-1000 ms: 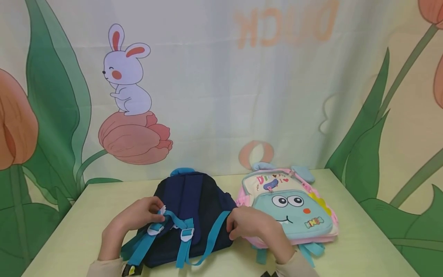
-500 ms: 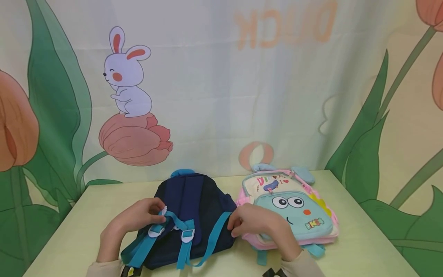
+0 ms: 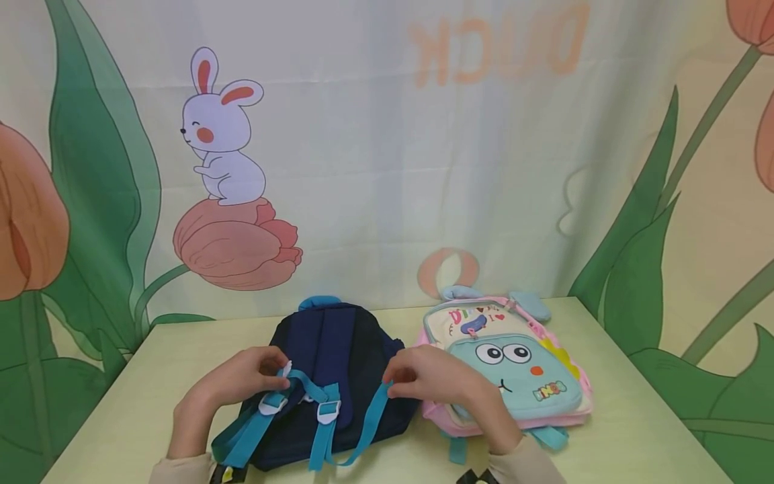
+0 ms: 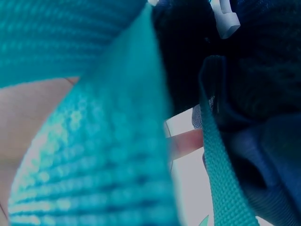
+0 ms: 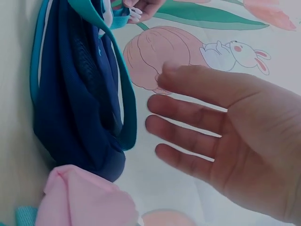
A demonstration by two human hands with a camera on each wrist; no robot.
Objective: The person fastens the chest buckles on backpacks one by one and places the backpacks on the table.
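Observation:
A navy backpack point(image 3: 363, 336) lies back side up on the table, its teal straps loose over it. My left hand point(image 3: 248, 376) pinches a white plastic buckle end point(image 5: 135, 15) on a teal strap point(image 3: 308, 383). That strap fills much of the left wrist view, so most of the hand is hidden there. On the backpack's right side a second teal strap point(image 3: 371, 420) rises in a loop. Beside this loop is my right hand point(image 5: 230, 127), fingers relaxed and spread. The right wrist view shows a gap between its fingertips and the strap.
A pink and light-blue backpack point(image 3: 514, 376) with a cartoon face lies just right of the navy one. White strap adjusters point(image 3: 328, 411) sit on the teal webbing. Behind the pale table point(image 3: 635, 403) hangs a printed curtain point(image 3: 363, 134).
My right hand has shifted slightly left, over the navy backpack's right edge, and the looped strap's top has moved a little. My left hand keeps its pinch in place.

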